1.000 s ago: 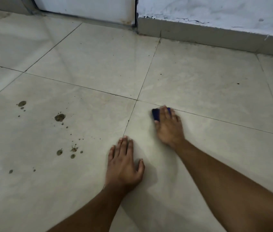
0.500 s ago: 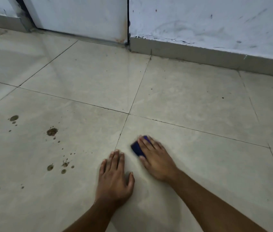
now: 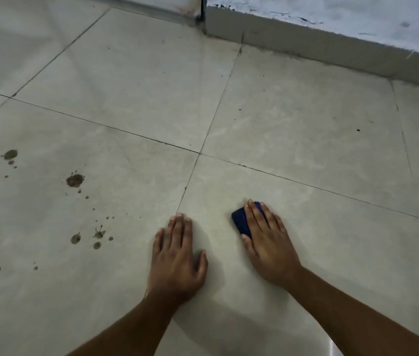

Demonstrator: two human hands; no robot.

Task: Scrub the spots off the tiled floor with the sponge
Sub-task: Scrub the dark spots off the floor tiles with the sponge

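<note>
**Right hand on sponge, spots untouched to the far left**

Right hand (image 3: pixel 267 242) lies flat over the sponge (image 3: pixel 240 223), fingers straight and close together, pressing it onto the floor (image 3: pixel 306 124). Thumb runs along the sponge's near edge; whether it hooks the side, cannot tell. Only the left part of the dark blue sponge shows past the fingers. Wrist low, forearm reaching in from the lower right at a shallow angle.

Left hand (image 3: pixel 177 255) is spread palm-down on the tile, holding nothing, fingers pointing away from the body, thumb out toward the right hand. Reads as a prop for body weight. It sits just beside the sponge hand, a bare strip of tile between them.

Spots (image 3: pixel 74 180): brown splashes and specks scattered on the next tile over, well to the left of both hands, beyond the grout line (image 3: pixel 190 176) at the left fingertips. None under the sponge.

Judgement: the patch under the sponge looks clean already. The work likely lies across that line. Keep the palm flat, press through the heel, use short strokes on the big blots, and shift the propping hand clear of the splashes first.
</note>
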